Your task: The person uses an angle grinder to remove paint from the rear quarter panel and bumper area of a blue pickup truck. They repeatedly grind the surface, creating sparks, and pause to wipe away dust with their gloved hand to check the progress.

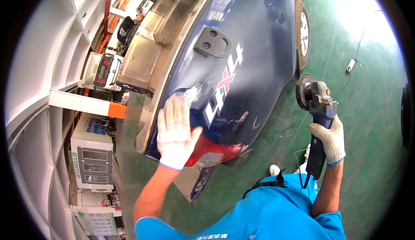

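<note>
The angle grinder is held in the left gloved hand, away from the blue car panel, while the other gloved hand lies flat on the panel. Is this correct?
Not quite: the head view shows the angle grinder in the right hand, away from the blue car panel. The left hand lies flat on the panel.

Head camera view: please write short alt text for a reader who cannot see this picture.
A gloved left hand lies flat on the dark blue side panel of a pickup truck, near its red tail light. The gloved right hand holds an angle grinder away from the panel, over a green floor.
</note>
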Motion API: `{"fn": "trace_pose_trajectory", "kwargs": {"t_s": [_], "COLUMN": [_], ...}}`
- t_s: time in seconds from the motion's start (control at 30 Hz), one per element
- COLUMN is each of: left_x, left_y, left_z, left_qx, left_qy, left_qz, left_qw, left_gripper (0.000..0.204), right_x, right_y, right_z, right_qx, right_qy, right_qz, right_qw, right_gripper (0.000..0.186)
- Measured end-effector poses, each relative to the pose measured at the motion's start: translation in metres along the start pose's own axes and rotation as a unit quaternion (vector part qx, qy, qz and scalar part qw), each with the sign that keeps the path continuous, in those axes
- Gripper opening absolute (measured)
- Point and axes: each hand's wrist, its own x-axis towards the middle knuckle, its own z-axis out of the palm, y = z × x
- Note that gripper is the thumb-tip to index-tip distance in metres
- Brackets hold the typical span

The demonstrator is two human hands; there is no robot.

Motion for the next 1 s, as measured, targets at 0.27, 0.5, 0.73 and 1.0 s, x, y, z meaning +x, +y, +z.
{"fn": "trace_pose_trajectory", "kwargs": {"t_s": [0.27, 0.5, 0.73, 1.0], "left_x": [0.083, -0.021, -0.006, 0.0], "left_y": [0.084, 0.18, 0.172, 0.143], "left_z": [0.027, 0.025, 0.006, 0.0], "left_qx": [-0.1, -0.839, -0.949, -0.954], "left_qy": [-0.123, -0.172, -0.061, -0.023], "left_qz": [0.122, -0.047, -0.226, -0.26], "left_qw": [0.98, 0.515, 0.212, 0.145], "left_gripper": [0.092, 0.086, 0.059, 0.052], "right_x": [0.003, -0.004, -0.022, -0.021], "right_y": [0.005, -0.024, -0.054, -0.07], "right_z": [-0.009, 0.036, 0.13, 0.16], "right_qx": [0.014, -0.093, -0.325, -0.367], "right_qy": [-0.007, -0.072, -0.201, -0.206], "right_qz": [0.018, -0.057, -0.217, -0.271], "right_qw": [1.0, 0.991, 0.898, 0.865], "right_gripper": [0.051, 0.059, 0.073, 0.078]}}
